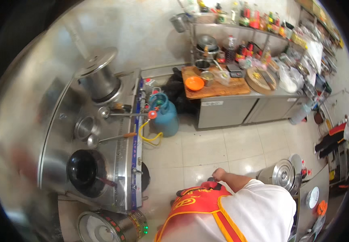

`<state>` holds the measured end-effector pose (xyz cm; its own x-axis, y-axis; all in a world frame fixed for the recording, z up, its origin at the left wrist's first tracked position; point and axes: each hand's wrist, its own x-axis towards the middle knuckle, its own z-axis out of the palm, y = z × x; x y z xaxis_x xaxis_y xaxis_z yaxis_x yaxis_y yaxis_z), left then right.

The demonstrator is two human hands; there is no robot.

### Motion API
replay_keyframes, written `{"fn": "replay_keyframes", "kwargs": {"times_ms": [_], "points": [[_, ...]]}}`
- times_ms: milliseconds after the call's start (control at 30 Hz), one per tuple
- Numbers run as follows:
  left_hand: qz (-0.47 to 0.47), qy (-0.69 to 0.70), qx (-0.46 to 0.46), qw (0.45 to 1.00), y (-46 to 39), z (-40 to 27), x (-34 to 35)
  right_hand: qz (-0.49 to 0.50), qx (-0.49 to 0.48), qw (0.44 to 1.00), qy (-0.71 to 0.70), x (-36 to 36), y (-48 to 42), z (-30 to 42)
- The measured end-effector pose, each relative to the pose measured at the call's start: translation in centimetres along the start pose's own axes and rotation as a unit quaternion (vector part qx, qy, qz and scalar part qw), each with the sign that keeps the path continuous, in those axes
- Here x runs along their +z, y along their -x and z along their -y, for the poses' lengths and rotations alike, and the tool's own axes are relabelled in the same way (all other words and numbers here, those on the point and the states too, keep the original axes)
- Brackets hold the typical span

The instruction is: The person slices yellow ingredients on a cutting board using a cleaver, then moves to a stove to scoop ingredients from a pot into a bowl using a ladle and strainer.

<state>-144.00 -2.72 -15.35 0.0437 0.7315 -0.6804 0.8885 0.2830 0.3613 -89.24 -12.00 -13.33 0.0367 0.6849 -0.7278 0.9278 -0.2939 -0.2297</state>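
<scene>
My right hand (219, 174) hangs in front of the red apron (189, 199), over the tiled floor, with its fingers curled. A small dark shape shows beside the fingers; whether the hand holds it cannot be made out. My left hand is out of view. To the left stands a steel stove (114, 169), with a black wok (82, 167) tilted on its near burner. Two ladles, one wooden-handled (111, 139) and one red-ended (126, 114), lie across the stove top.
A large stockpot (98, 75) stands at the stove's far end. By the stove is a blue gas cylinder (165, 116) with a yellow hose (150, 139). The far counter bears an orange bowl (194, 83) and a cleaver (266, 79) on a round chopping block (253, 83). A lidded pot (269, 175) stands right.
</scene>
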Motion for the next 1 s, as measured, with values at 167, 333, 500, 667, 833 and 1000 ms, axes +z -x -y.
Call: {"fn": "replay_keyframes", "kwargs": {"times_ms": [167, 333, 500, 667, 833, 1000], "points": [[0.0, 0.174, -0.05, 0.984, -1.0, -10.6, -1.3, 0.047, 0.202, 0.925, -0.317, 10.5, 2.1, -16.3], [-0.03, 0.323, -0.019, 0.946, -1.3, -18.3, -1.2, 0.094, 0.171, 0.931, -0.31, 7.2, -1.7, -21.2], [-0.164, 0.122, 0.116, 0.972, -3.1, -24.8, 0.1, -0.132, 0.098, 0.938, -0.305, -13.0, -8.1, -20.7], [-0.055, 0.228, -0.073, 0.969, -5.6, -25.0, -0.5, -0.494, 0.098, 0.78, -0.37, -39.1, -15.9, -17.9], [0.122, -0.128, -0.019, 0.984, -12.1, -25.3, -0.3, -0.496, 0.322, 0.674, -0.443, -54.1, -20.3, -19.4], [0.214, -0.361, 0.178, 0.89, -19.5, -28.7, -3.2, -0.444, 0.355, 0.699, -0.434, -57.8, -22.3, -20.4]]}}
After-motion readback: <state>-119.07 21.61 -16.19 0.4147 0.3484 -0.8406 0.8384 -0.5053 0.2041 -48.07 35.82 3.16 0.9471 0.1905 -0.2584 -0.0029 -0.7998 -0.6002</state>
